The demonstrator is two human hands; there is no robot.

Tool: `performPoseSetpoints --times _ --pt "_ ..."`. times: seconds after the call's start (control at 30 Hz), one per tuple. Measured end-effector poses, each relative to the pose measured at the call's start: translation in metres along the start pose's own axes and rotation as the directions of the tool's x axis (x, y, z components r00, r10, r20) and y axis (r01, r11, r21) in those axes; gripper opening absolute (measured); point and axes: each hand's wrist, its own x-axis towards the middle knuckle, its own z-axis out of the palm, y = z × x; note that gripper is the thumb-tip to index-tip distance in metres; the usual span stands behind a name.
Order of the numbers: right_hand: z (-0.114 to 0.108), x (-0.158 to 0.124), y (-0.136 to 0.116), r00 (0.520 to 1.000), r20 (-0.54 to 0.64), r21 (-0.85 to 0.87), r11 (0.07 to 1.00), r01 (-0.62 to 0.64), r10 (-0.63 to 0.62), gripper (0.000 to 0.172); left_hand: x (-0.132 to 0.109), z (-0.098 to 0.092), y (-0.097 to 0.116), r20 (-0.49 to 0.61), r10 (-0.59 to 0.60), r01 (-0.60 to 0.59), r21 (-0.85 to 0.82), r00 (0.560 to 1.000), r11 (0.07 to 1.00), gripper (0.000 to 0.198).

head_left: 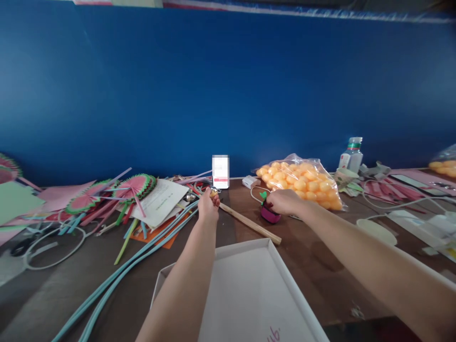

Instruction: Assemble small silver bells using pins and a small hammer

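Note:
My left hand is raised over the table with its fingers curled closed. A small yellowish bit shows at the fingertips, too small to name. Close by lie shiny silver round pieces and a wooden stick. My right hand is closed, its fingertips pressed at the top of a small purple thing with a green leaf-like top. Those fingertips are partly hidden. Below my left forearm lies a shallow white box with red writing.
A phone stands against the blue wall. A clear bag of orange balls and a bottle stand at right. Paper fans, papers and light blue tubes cover the left. A pale round lid lies right.

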Motion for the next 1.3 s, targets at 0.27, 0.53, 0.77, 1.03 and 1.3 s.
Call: performPoseSetpoints --times 0.27,0.53,0.77,1.03,1.3 --pt "0.009 0.008 0.005 0.999 -0.013 -0.044 0.998 0.046 -0.047 0.022 0.002 0.001 -0.001 0.002 -0.013 0.013 0.007 1.0 1.0 0.011" --pt "0.007 0.003 0.009 0.999 -0.045 0.042 0.999 0.027 -0.025 0.02 0.004 0.001 -0.002 -0.001 -0.022 0.022 0.002 1.0 1.0 0.013" --pt "-0.01 -0.01 0.015 0.931 -0.342 0.565 0.82 0.094 0.129 0.016 -0.002 0.003 0.002 0.009 -0.07 0.07 -0.06 0.998 0.996 0.011" --pt "-0.034 0.017 -0.092 0.936 -0.234 0.851 -0.411 0.328 0.262 0.027 -0.006 0.0 0.003 0.159 -0.069 0.094 -0.158 0.985 0.983 0.013" --pt "0.005 0.048 -0.126 0.986 -0.118 0.694 -0.701 0.164 0.114 0.013 -0.005 0.001 0.002 0.162 -0.071 0.095 -0.15 0.984 0.984 0.013"
